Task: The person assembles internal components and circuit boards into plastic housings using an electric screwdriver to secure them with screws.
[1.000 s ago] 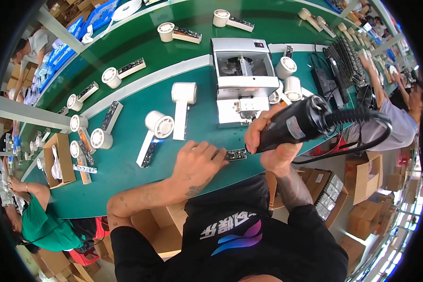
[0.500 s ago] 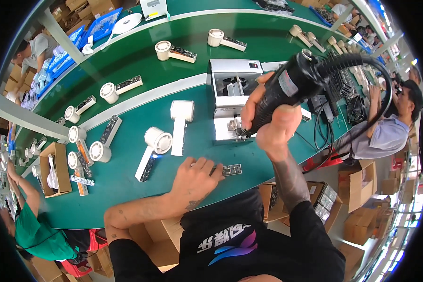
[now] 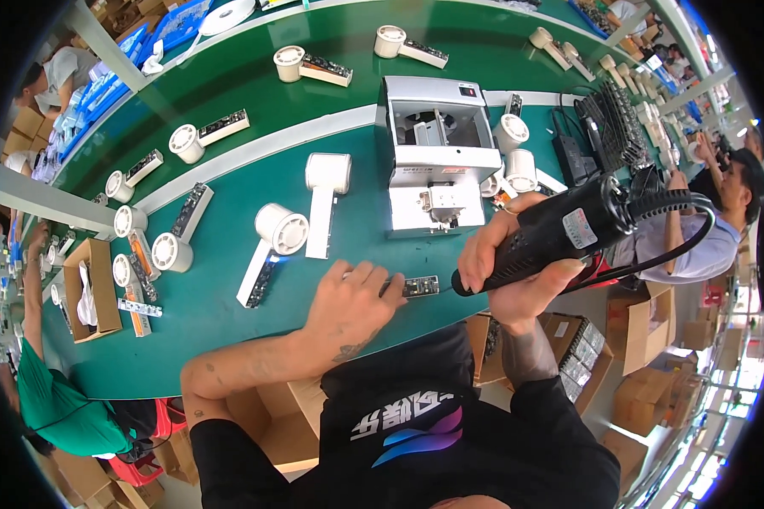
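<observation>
My right hand (image 3: 530,293) is wrapped round a black electric screwdriver (image 3: 560,233) with a thick cable. It is tilted, its tip pointing left, close to the right end of a small circuit-board piece (image 3: 422,287). Whether tip and board touch, I cannot tell. My left hand (image 3: 352,310) lies on the green table with its fingers closed on the board's left part, which they hide. Beyond the hands stands a grey screw feeder (image 3: 441,170). Two white handheld fans (image 3: 282,229) (image 3: 327,174) lie left of it, one handle showing its circuit board.
More white fans (image 3: 172,252) lie along the left. Others sit on the green belt (image 3: 255,76) behind a pale rail. A cardboard box (image 3: 106,288) stands at the far left. Fans and a black power adapter (image 3: 573,157) lie right of the feeder. Co-workers sit at both sides.
My right hand has brought the screwdriver from the screw feeder down to beside the circuit board. My left hand stays on the board. The whole view has shifted slightly.
</observation>
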The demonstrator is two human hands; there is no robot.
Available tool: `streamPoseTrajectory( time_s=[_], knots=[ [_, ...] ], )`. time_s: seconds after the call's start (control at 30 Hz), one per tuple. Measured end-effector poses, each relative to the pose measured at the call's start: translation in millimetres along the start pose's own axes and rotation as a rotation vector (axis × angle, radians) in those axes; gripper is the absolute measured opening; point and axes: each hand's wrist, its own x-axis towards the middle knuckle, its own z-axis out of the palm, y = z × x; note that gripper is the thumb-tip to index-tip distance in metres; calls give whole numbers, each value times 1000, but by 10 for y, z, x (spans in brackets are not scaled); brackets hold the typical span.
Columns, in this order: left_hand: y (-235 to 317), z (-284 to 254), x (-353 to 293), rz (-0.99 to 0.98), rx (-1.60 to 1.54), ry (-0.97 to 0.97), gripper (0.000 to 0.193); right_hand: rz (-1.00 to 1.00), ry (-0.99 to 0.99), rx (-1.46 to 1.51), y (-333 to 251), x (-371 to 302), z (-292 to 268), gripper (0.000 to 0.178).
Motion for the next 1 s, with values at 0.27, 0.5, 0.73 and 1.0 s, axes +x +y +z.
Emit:
streamPoseTrajectory(
  time_s=[0.27,0.5,0.73,1.0],
  knots=[
    [21,3,7,-2,4,-16,30,-56,-1,40,162,-141,-17,92],
    [-20,30,16,6,-10,38,29,-155,-75,188,218,-231,-52,84],
    [-35,47,4,23,-35,46,28,-143,-301,76,71,-218,-99,76],
    [107,125,157,10,-52,134,28,-290,68,-90,-261,562,145,105]
  ],
)
